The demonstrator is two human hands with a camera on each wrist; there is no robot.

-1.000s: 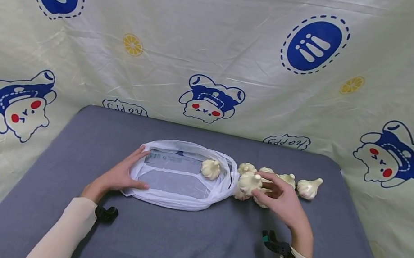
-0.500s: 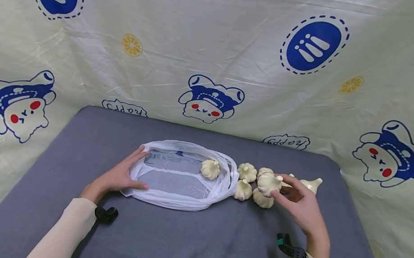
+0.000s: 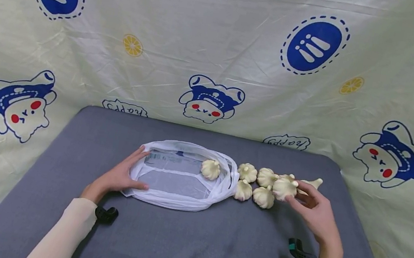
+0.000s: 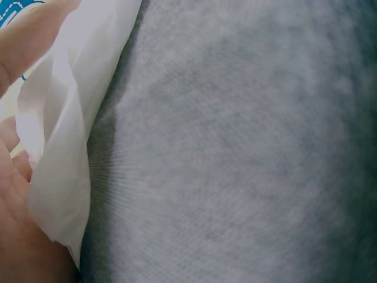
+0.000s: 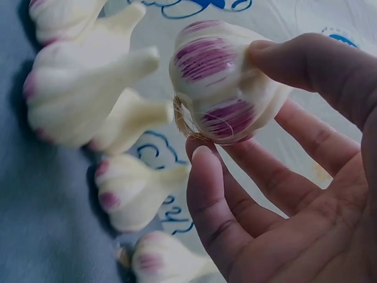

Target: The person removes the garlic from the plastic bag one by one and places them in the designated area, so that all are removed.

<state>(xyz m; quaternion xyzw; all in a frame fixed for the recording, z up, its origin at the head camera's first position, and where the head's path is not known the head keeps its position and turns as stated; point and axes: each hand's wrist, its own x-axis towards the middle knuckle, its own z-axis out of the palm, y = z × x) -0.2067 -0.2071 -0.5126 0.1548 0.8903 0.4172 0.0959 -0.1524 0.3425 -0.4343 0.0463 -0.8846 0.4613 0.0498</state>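
A white plastic bag (image 3: 178, 202) lies with its mouth spread on the grey table, one garlic bulb (image 3: 210, 169) inside near its right end. My left hand (image 3: 121, 174) holds the bag's left rim, thumb and fingers spread apart; in the left wrist view the white plastic (image 4: 65, 194) drapes over the palm. My right hand (image 3: 318, 214) pinches another garlic bulb (image 3: 285, 190) between thumb and fingers, just above the row. In the right wrist view that bulb (image 5: 224, 82) shows purple streaks and dry roots.
Several more garlic bulbs (image 3: 263, 198) stand in two rows right of the bag. A bulb (image 3: 316, 183) at the far right is partly hidden by my right hand. The grey table (image 3: 187, 244) ends at a printed curtain (image 3: 217, 67) behind.
My right hand has moved right along the row with the held garlic bulb, uncovering bulbs nearer the bag. The left hand and bag look unchanged.
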